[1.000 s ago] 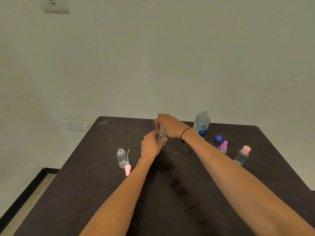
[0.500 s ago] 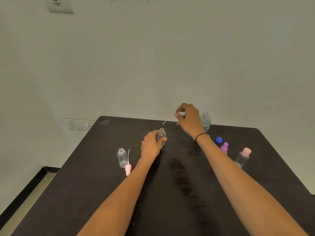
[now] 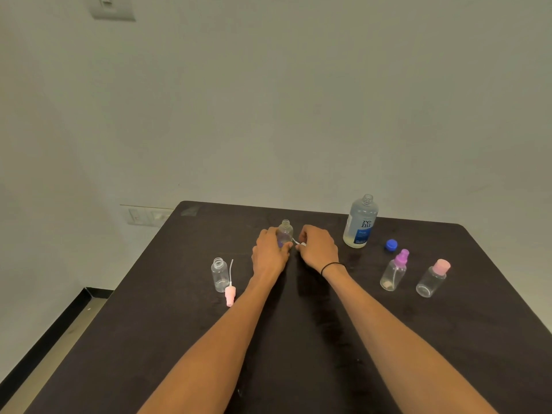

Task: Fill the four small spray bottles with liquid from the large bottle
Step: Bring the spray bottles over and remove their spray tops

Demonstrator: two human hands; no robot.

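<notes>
**On the dark table, a second small bottle is open and its sprayer goes down beside it**

At the middle of the table [image 3: 298,339] the left hand [image 3: 268,252] is wrapped around a small clear bottle [image 3: 285,231], holding it upright with its threaded neck bare. Half a second ago the right hand [image 3: 318,249] was lifted toward the far side with the white spray top [image 3: 301,243] pulled clear, its thin tube dangling; now that hand has come down low, just to the right of the bottle, fingers pinched on the spray top with the tube angled toward the bottle. It looks about to be laid on the table.

That leaves two small bottles uncapped: this one, and another clear bottle [image 3: 219,274] standing to the left with its pink sprayer [image 3: 230,294] lying beside it. Off to the right, a bottle with a purple sprayer [image 3: 394,271] and one with a pink cap [image 3: 433,277] are both closed and appear empty.

The large bottle [image 3: 360,222] stands at the far right of the table, uncapped and holding clear liquid, with its blue cap [image 3: 391,245] resting near it. Neither hand touches it. No small bottle shows an obvious fill, so the task appears to be in its opening stage: two caps remain to remove before, or between, pours.
</notes>
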